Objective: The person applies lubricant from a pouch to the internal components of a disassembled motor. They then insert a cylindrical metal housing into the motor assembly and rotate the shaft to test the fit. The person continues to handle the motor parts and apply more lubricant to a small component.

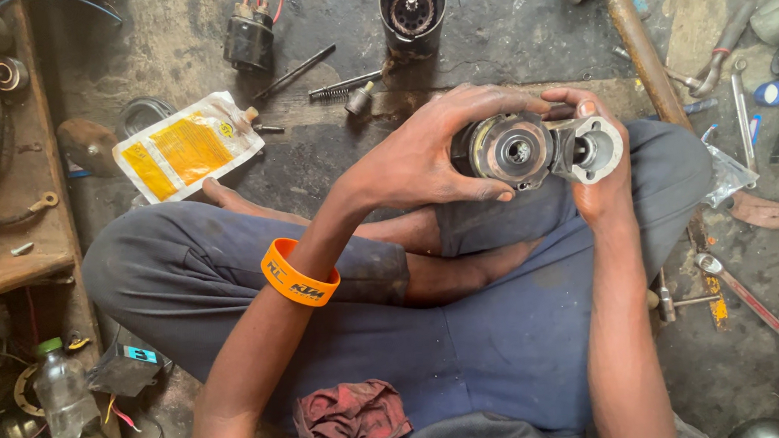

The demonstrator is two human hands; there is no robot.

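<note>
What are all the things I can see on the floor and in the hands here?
round metal motor part: one, grey, held in both hands above the lap
metal end housing: one, silver, against the motor part, in the right hand
dark cylinder casing: one, black, upright on the floor, top middle
hammer: one, wooden handle, top right
spring: one, dark, floor near the casing
pouch: one, white and yellow, floor at left
spanner: one, silver, floor at right
plastic bottle: one, clear, green cap, bottom left
rag: one, dark red, bottom middle
wristband: one, orange, left wrist
left hand: grip on the motor part
right hand: grip on the end housing
</note>
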